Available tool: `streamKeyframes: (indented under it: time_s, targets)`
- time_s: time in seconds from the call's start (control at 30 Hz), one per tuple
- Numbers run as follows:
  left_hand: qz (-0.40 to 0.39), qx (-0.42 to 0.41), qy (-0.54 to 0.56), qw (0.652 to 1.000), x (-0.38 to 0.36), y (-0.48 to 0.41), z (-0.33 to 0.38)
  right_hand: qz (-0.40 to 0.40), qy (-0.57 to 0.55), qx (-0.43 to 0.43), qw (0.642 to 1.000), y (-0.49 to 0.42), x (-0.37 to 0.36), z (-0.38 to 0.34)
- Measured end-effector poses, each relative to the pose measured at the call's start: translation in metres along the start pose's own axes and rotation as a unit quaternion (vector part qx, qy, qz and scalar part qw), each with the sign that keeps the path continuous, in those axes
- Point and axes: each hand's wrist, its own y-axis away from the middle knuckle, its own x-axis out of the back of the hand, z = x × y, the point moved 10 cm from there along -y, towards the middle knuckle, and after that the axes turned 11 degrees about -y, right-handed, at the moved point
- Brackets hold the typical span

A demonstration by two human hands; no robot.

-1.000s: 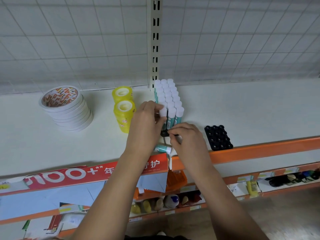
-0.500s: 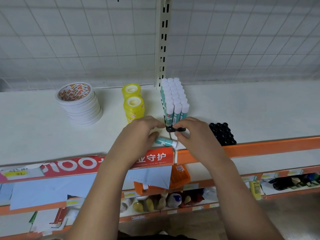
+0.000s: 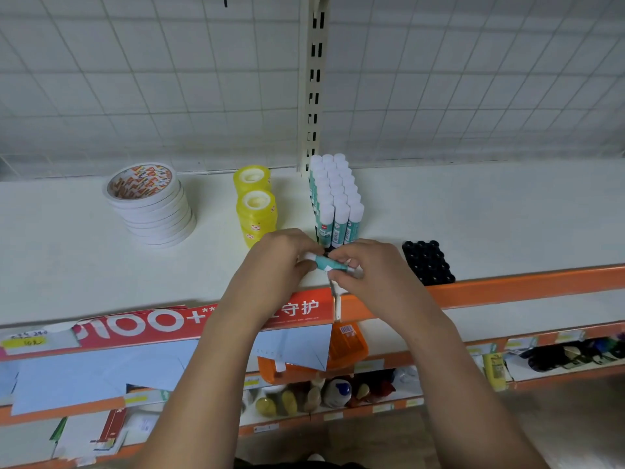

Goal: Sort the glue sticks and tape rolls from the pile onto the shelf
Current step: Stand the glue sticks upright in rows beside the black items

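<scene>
A teal glue stick (image 3: pixel 329 263) with a white cap lies sideways between both hands, just above the white shelf (image 3: pixel 490 225). My left hand (image 3: pixel 280 258) pinches its white cap end; my right hand (image 3: pixel 368 265) grips the other end. Right behind them several glue sticks (image 3: pixel 336 201) stand upright in tight rows. Two yellow tape rolls (image 3: pixel 255 206) stand stacked to their left. Further left is a stack of wide white tape rolls (image 3: pixel 152 204).
A black tray with round sockets (image 3: pixel 427 262) lies right of my right hand near the orange shelf edge (image 3: pixel 524 286). A slotted upright post (image 3: pixel 313 82) and a wire grid back the shelf. Lower shelves hold assorted small goods and paper.
Both hands have drawn back from the standing rows and lifted the loose glue stick that lay on the shelf; it is now held sideways between them.
</scene>
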Motion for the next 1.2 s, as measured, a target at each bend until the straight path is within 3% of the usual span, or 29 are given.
streamKeyframes:
  time_s: [0.23,0.77,0.9,1.03,1.2]
  targets:
    - [0.083,-0.003,0.053,0.995,0.011,-0.007,0.004,0.029,0.003,0.009,1.0,0.003,0.017,0.007]
    - [0.128,0.05,0.092,0.986,0.015,-0.01,0.003,0.052,-0.061,-0.03,0.996,0.0,0.02,0.028]
    - [0.122,0.041,0.094,0.987,0.011,-0.012,0.005,0.088,-0.059,-0.025,0.994,0.001,0.029,0.028]
    - [0.088,-0.008,-0.03,0.996,-0.002,-0.014,0.016,0.134,-0.081,-0.024,0.987,0.0,0.04,0.027]
    - [0.027,-0.041,-0.066,0.997,-0.024,-0.018,0.028,0.173,-0.117,-0.018,0.978,-0.007,0.042,0.025]
